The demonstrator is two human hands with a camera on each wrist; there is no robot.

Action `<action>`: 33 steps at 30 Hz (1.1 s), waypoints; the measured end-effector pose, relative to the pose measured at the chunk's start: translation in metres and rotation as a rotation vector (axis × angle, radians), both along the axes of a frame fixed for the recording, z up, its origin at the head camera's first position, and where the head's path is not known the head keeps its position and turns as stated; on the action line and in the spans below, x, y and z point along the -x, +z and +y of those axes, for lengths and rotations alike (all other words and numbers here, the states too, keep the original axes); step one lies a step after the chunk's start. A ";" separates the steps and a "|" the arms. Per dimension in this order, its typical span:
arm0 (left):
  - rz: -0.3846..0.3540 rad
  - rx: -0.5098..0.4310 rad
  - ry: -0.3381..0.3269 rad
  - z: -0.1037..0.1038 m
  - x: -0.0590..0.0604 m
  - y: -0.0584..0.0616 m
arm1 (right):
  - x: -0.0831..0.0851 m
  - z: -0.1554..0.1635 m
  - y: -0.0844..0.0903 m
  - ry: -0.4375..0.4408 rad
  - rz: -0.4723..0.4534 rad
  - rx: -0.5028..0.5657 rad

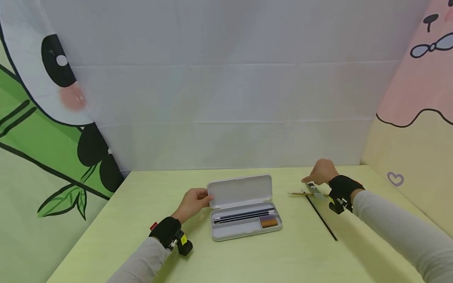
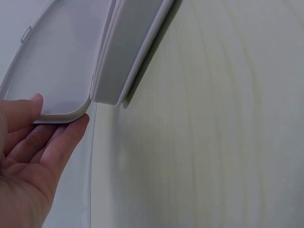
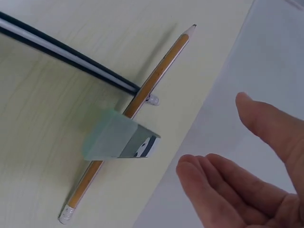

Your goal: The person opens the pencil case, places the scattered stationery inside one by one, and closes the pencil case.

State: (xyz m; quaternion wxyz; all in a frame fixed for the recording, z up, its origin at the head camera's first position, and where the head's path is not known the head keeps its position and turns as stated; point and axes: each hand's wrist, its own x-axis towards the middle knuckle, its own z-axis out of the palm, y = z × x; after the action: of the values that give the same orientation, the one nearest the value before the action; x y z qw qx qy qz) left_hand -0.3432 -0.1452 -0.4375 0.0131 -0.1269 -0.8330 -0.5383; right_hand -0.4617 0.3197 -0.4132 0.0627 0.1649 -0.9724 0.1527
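**Technician:** Status of the work?

**Supervisor:** Partly done, by my reading. The pencil case point(image 1: 244, 214) lies open at the table's point(image 1: 141, 196) centre; its tray already carries a dark pen point(image 1: 244, 216) and a brown eraser point(image 1: 269, 223). Your left hand point(image 1: 192, 202) pinches the lid point(image 1: 240, 190) corner between thumb and fingers. Three items remain outside, well right of the case: a wooden pencil point(image 3: 137, 111), a black pen point(image 3: 66, 52) and a pale green eraser point(image 3: 118, 139).

**Technician:** Right hand?

**Supervisor:** Your right hand point(image 3: 251, 166) hovers just beside them, fingers relaxed, grasping nothing.

**Technician:** Materials?

**Supervisor:** Case: smooth rigid white plastic, rounded corners. Pencil: slim, sharpened. Green eraser: translucent block, printed sleeve. Table: matte, faint grain.
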 end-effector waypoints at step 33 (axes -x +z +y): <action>-0.014 0.042 0.014 0.000 0.002 0.003 | -0.042 -0.020 0.011 -0.271 -0.209 0.024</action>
State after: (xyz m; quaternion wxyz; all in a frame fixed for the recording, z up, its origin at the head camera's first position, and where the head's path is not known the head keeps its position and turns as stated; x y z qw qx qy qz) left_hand -0.3447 -0.1453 -0.4342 0.0084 -0.1177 -0.8450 -0.5215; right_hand -0.4195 0.2995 -0.4019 -0.0167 0.0150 -0.9851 0.1708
